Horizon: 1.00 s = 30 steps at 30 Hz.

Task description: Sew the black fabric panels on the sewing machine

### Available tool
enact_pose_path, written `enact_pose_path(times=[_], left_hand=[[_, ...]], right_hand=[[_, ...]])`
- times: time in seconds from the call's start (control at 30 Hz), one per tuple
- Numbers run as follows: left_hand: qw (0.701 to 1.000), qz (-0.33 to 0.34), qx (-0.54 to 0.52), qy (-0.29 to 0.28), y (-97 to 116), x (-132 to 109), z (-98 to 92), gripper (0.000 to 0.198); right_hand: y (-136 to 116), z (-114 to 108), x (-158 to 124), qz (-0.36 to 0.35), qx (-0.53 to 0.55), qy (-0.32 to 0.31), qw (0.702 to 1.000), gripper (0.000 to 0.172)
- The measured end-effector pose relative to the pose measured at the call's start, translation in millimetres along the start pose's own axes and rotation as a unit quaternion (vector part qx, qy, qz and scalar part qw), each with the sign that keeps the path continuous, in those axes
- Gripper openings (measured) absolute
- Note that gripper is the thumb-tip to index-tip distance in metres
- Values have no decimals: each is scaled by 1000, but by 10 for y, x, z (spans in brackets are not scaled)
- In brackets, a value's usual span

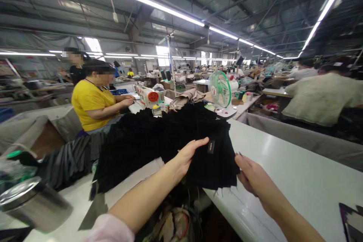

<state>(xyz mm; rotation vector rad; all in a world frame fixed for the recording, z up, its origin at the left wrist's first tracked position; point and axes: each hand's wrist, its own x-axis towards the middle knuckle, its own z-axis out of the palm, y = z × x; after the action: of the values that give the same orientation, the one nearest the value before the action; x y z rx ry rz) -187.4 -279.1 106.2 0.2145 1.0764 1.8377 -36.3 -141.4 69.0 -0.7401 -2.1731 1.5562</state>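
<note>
A black fabric piece (pixel 217 168) with a small dark woven label (pixel 211 146) stitched on it is held up in front of me. My left hand (pixel 188 155) grips its left side, thumb lying on top close to the label, other fingers hidden beneath. At the right edge of the cloth, my right hand (pixel 251 174) pinches the fabric between thumb and fingers. Loose threads hang from the lower edge. Just behind and to the left lies a large heap of black cloth pieces (pixel 141 136), with light beige fabric (pixel 136 176) under its front.
A white tabletop (pixel 283 162) stretches to the right. A steel canister (pixel 35 204) stands at lower left beside dark grey cloth (pixel 70 159). Beyond the heap are a green fan (pixel 220 89) and a sewing machine (pixel 149 96), where a person in yellow (pixel 93 102) sits.
</note>
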Motion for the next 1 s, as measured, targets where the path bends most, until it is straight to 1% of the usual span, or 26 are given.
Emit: enact_pose_path(times=[0.03, 0.07, 0.1, 0.13, 0.17, 0.23, 0.3, 0.33, 0.37, 0.4, 0.47, 0.5, 0.53, 0.57, 0.63, 0.7, 0.77, 0.8, 0.83, 0.9, 0.93, 0.97, 1.0], left_hand=[[1000, 20, -1, 1, -55, 4, -21, 16], [999, 41, 0, 4, -103, 13, -40, 19], [998, 58, 2, 9, -145, 25, -56, 21], [998, 67, 8, 16, -178, 38, -71, 24], [997, 74, 18, 32, -203, 50, -85, 28], [987, 113, 59, 102, -232, 60, -105, 38], [962, 180, 109, 174, -252, 33, -104, 52], [953, 204, 130, 183, -266, 5, -90, 55], [952, 212, 144, 166, -286, -31, -67, 54], [960, 203, 151, 123, -313, -69, -35, 52], [975, 170, 143, 26, -378, -132, 41, 54], [978, 162, 128, -2, -412, -147, 76, 58], [980, 169, 108, -10, -441, -147, 103, 61], [979, 184, 88, -3, -464, -133, 120, 63], [974, 216, 63, 21, -486, -75, 118, 62], [973, 218, 63, 39, -487, -1, 75, 57], [976, 199, 73, 53, -480, 70, 16, 54], [976, 193, 79, 59, -470, 103, -11, 53], [976, 189, 85, 64, -450, 137, -35, 53], [975, 188, 100, 69, -342, 206, -65, 54], [973, 191, 110, 72, -236, 241, -74, 54], [969, 198, 123, 83, -87, 275, -80, 55], [961, 215, 143, 97, 106, 307, -88, 54]], right_hand=[[-154, 87, -2, 2, 51, -19, 998, 60], [-274, 159, -3, -9, 83, -21, 996, 57], [-356, 209, 1, -21, 91, -16, 995, 53], [-401, 235, 15, -35, 78, -7, 996, 49], [-416, 234, 42, -50, 46, 5, 998, 46], [-393, 170, 137, -73, -62, 33, 995, 41], [-363, 69, 253, -86, -188, 75, 976, 38], [-362, 26, 298, -88, -248, 99, 960, 37], [-370, -3, 325, -88, -299, 114, 943, 36], [-384, -12, 333, -87, -339, 116, 930, 35], [-407, 38, 302, -101, -380, 86, 915, 35], [-404, 90, 278, -118, -382, 66, 914, 34], [-386, 151, 257, -140, -372, 47, 916, 34], [-355, 210, 246, -165, -351, 33, 921, 34], [-264, 296, 262, -201, -291, 6, 935, 39], [-169, 316, 314, -194, -217, -36, 956, 49], [-105, 285, 353, -157, -154, -80, 972, 56], [-88, 260, 353, -139, -130, -89, 978, 58], [-77, 234, 334, -128, -111, -86, 982, 57], [-56, 178, 247, -119, -95, -53, 987, 54], [-35, 148, 185, -117, -92, -29, 988, 53], [-1, 114, 119, -113, -90, -7, 989, 50], [48, 77, 54, -104, -89, 13, 990, 47]])
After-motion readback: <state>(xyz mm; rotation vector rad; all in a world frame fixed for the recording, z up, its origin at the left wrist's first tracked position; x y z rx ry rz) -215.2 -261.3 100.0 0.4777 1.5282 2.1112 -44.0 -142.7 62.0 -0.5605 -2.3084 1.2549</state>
